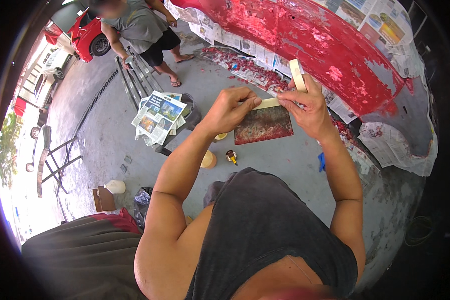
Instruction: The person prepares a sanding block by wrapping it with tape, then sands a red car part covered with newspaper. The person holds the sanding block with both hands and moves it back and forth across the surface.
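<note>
Pinches masking-tape strip point(269, 103) crosswise at upper centre, between left hand point(233, 109) and right hand point(309, 107), along top edge of dark red-stained sheet point(263, 126), with tape roll point(297, 74) at right fingers.

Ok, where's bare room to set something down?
Bare grey floor shows between the yellow-tipped container and crumpled blue scrap, and left of the stacked newspapers. Crowded: beneath the scraped red car panel, with red flakes, and around the cream tape and dark rectangular sheet.

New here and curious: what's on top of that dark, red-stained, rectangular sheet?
The sheet has a pale yellow tape strip along its upper edge, between the left hand and right hand. What the strip covers cannot be seen.
</note>
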A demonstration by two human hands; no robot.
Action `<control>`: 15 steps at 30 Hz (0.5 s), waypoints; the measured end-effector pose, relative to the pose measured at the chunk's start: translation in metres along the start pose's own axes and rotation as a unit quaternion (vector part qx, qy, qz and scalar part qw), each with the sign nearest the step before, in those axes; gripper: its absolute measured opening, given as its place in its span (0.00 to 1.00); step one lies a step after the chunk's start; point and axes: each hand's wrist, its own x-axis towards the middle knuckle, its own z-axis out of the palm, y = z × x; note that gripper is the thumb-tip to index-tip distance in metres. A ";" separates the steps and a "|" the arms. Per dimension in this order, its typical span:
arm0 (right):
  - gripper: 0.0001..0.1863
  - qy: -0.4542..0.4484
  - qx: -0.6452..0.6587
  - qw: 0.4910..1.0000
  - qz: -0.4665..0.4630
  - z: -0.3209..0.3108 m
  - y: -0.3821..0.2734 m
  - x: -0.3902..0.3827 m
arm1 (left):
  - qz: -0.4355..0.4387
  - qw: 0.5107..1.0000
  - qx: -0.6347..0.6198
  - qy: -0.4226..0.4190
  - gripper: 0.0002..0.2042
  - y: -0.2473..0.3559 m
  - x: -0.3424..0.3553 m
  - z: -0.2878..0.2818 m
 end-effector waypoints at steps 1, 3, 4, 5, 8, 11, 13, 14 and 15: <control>0.10 -0.013 0.008 1.000 0.007 -0.002 -0.001 0.000 | 0.018 1.000 0.004 -0.003 0.12 0.000 0.000 -0.001; 0.11 -0.035 0.027 0.999 0.020 -0.006 -0.002 0.000 | 0.059 0.998 0.010 -0.003 0.11 0.000 -0.002 -0.001; 0.10 -0.057 0.021 0.998 0.024 -0.007 -0.003 0.000 | 0.063 0.998 0.008 -0.007 0.10 0.000 -0.003 -0.001; 0.10 -0.074 0.017 0.997 0.031 -0.009 -0.004 -0.001 | 0.068 0.998 0.006 -0.008 0.09 0.000 -0.004 0.000; 0.07 -0.130 0.010 0.991 0.035 -0.011 -0.007 -0.003 | 0.086 0.996 0.018 -0.013 0.09 0.000 -0.006 0.002; 0.07 -0.167 0.023 0.984 0.051 -0.011 -0.009 -0.005 | 0.084 0.996 0.027 -0.023 0.07 0.001 -0.009 0.003; 0.06 -0.164 0.033 0.984 0.057 -0.010 -0.010 -0.007 | 0.131 0.989 0.064 -0.013 0.05 0.003 -0.012 0.004; 0.06 -0.151 0.035 0.986 0.052 -0.010 -0.011 -0.007 | 0.183 0.978 0.098 0.001 0.06 0.004 -0.013 0.004; 0.06 -0.143 0.036 0.988 0.049 -0.010 -0.012 -0.008 | 0.223 0.965 0.136 0.010 0.07 0.005 -0.013 0.003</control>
